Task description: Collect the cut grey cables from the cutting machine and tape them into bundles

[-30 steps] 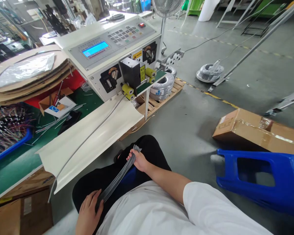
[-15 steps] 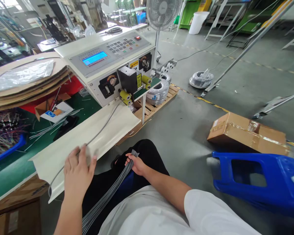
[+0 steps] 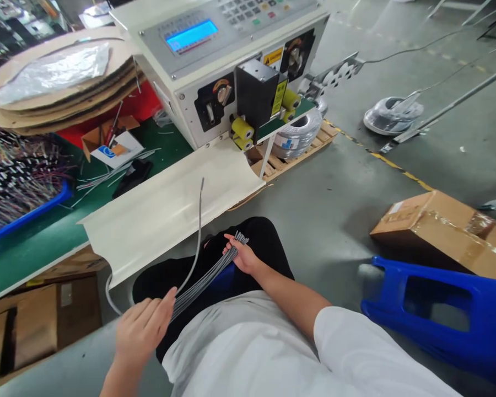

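Note:
My right hand (image 3: 240, 254) is closed around a bundle of grey cables (image 3: 206, 281), their cut ends sticking up past the fingers above my lap. The bundle slopes down to the left over my legs. Lower left, my left hand (image 3: 146, 325) grips a single grey cable (image 3: 199, 237), whose free end rises over the edge of the cream chute (image 3: 169, 204). Beyond the chute stands a cable cutting machine (image 3: 209, 82) with a lit blue display and yellow rollers (image 3: 242, 129).
At left, a blue tray (image 3: 28, 215) of many wires and a small open box (image 3: 113, 146) are on the green table. Round cardboard discs (image 3: 62, 118) lie stacked behind. A carton (image 3: 442, 237) and a blue plastic stool (image 3: 438, 309) are on the right. Cable coils (image 3: 300, 135) rest on a pallet.
My left hand has closed on the single cable and drawn it off the chute toward my lap. The cable's end is now away from the rollers. The view has tilted down.

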A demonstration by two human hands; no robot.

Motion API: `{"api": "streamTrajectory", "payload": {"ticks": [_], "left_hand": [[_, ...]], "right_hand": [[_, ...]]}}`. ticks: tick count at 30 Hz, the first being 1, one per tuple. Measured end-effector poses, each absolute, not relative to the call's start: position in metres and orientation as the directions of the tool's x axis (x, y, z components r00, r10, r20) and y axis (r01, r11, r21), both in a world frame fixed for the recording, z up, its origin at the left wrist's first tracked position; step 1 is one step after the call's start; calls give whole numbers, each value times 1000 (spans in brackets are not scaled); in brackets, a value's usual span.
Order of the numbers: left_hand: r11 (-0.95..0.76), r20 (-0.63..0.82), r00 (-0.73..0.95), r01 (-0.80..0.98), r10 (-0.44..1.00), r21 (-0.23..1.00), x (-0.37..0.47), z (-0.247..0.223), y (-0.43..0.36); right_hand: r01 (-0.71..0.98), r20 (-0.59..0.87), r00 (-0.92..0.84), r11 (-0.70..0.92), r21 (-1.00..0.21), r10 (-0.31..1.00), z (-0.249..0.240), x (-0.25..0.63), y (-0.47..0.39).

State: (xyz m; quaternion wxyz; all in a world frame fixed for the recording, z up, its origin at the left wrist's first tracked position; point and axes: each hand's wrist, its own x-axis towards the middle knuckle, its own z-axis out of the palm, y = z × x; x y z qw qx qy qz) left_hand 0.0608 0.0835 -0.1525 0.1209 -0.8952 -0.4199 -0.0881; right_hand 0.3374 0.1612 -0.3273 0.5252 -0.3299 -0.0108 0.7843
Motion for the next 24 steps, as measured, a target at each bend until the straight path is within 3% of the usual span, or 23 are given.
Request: {"api": "streamTrajectory", "payload": {"ticks": [9, 15, 24], "left_hand": [[-428, -59, 439, 893, 896, 139, 65, -216, 35], [-256, -127, 272, 958, 954, 128, 53, -220, 24], [-244, -261, 279, 956, 924, 161, 64, -213, 32]], "right_hand": [[-799, -495, -249, -465, -380, 832, -329, 340, 157], [-797, -500, -211, -445, -410, 840, -324, 337, 155], [-788, -482, -147, -397, -471, 864, -325, 331, 156]]}}
